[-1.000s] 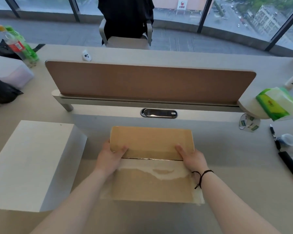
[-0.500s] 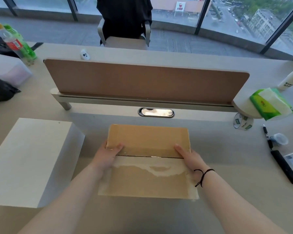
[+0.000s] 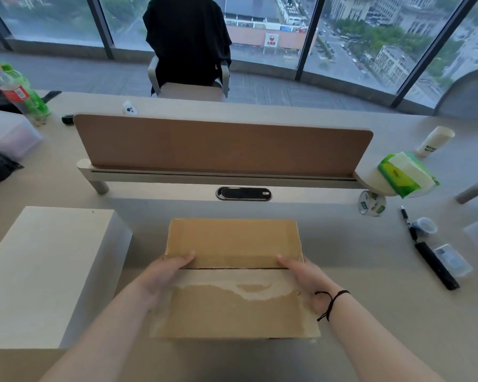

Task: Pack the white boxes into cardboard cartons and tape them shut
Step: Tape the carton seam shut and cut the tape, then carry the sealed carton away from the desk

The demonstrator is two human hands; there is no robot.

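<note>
Head view showed the flat brown cardboard carton (image 3: 232, 277) just right of the large white rectangular box (image 3: 47, 274). The left hand (image 3: 163, 277) and right hand (image 3: 307, 279) pressed its flaps with straight fingers; keeping the seam tight would probably help taping.
</note>
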